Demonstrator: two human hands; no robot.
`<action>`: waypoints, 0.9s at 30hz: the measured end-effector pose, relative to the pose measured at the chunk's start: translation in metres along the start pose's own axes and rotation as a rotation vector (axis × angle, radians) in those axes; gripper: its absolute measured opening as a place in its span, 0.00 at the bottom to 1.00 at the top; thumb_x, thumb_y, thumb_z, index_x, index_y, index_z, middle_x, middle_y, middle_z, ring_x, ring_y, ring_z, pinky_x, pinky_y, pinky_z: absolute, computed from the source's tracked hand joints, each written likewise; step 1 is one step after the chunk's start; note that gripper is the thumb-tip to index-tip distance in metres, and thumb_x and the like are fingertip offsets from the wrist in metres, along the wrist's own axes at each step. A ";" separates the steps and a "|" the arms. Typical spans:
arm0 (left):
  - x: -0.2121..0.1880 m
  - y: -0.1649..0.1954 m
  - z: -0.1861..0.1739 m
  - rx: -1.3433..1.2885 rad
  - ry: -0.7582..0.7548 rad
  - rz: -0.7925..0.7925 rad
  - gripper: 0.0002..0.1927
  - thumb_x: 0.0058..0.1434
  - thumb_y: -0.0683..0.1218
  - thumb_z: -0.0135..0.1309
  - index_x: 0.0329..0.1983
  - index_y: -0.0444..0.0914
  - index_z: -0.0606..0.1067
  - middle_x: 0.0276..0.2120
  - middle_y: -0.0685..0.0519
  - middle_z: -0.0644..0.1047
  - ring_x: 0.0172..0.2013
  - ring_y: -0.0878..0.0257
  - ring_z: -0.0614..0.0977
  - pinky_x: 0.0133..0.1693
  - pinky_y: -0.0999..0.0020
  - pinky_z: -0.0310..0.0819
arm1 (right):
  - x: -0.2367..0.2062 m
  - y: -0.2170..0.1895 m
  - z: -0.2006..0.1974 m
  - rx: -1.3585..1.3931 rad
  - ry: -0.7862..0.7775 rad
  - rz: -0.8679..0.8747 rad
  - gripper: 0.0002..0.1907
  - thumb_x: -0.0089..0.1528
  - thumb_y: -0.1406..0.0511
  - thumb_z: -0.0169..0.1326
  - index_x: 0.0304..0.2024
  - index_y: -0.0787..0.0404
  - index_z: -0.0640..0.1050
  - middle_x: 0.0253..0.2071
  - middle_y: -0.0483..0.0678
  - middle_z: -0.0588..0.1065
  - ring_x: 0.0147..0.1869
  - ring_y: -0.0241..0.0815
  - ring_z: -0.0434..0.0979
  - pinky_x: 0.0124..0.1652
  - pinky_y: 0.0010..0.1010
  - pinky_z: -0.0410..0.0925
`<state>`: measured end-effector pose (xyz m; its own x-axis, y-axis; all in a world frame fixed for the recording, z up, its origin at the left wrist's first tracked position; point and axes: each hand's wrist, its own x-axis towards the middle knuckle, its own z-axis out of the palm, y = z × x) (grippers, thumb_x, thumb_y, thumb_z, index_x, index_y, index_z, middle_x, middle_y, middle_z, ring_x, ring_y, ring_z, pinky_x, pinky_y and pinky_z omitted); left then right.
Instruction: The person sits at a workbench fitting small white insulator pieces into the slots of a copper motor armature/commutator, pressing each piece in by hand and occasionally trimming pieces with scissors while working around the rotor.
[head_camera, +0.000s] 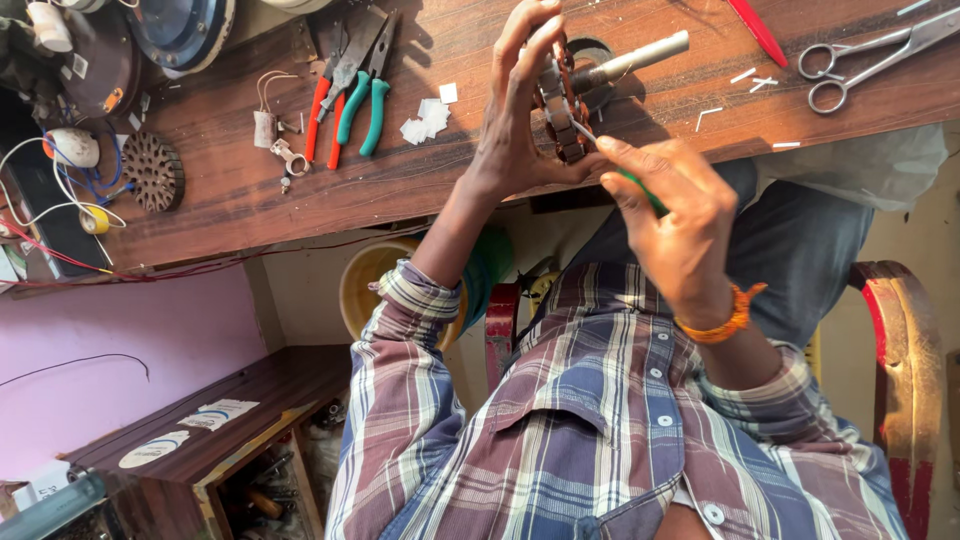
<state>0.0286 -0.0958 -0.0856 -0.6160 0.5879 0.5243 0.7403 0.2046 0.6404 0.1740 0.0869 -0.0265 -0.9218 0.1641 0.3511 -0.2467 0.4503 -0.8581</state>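
Looking down past my plaid shirt, I see my left hand (515, 120) wrapped around a round copper-wound motor stator with a grey metal shaft (570, 100); its fingers curl tightly over the top and back of the part, so most of the winding is hidden behind them. That stator sits just above the near edge of the dark brown wooden workbench (230, 190), held in the air rather than resting. My right hand (675, 215), with an orange bead bracelet (725, 320) at the wrist, pinches a thin green-handled tool (650, 200) between thumb and fingers; only a sliver of the handle shows, and I cannot make out its tip where it meets the winding.

Farther along the bench lie green-handled pliers (365, 95) beside red-handled pliers (325, 110), well apart from my hands. Steel scissors (865, 55) lie at the other end, and a red tool (757, 30) is cut off by the picture's edge. Small white paper scraps (425, 122) lie between the pliers and my left hand. The bench edge runs directly under both hands, with a red chair arm (905, 340) close beside my right elbow.
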 end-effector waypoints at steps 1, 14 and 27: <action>0.002 0.002 -0.002 0.039 -0.035 0.001 0.63 0.52 0.59 0.82 0.79 0.50 0.50 0.74 0.49 0.52 0.73 0.51 0.58 0.72 0.54 0.65 | 0.003 0.000 -0.005 -0.016 -0.004 -0.009 0.16 0.67 0.72 0.65 0.58 0.60 0.81 0.41 0.52 0.77 0.42 0.43 0.77 0.43 0.31 0.70; 0.043 0.009 -0.016 0.264 -0.324 0.085 0.50 0.53 0.58 0.79 0.70 0.40 0.61 0.60 0.47 0.66 0.63 0.46 0.68 0.66 0.52 0.67 | 0.037 0.007 -0.043 -0.136 -0.081 -0.131 0.21 0.63 0.77 0.64 0.58 0.59 0.81 0.38 0.51 0.73 0.41 0.45 0.74 0.41 0.35 0.67; 0.051 0.017 0.003 0.319 -0.213 0.041 0.53 0.45 0.57 0.80 0.68 0.40 0.63 0.67 0.43 0.62 0.71 0.35 0.58 0.72 0.41 0.57 | 0.016 -0.007 -0.008 -0.023 0.019 0.104 0.23 0.70 0.75 0.54 0.68 0.59 0.73 0.42 0.55 0.70 0.40 0.49 0.78 0.40 0.40 0.69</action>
<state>0.0108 -0.0601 -0.0494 -0.5396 0.7430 0.3960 0.8301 0.3912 0.3973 0.1634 0.0938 -0.0119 -0.9364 0.2271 0.2677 -0.1428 0.4502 -0.8814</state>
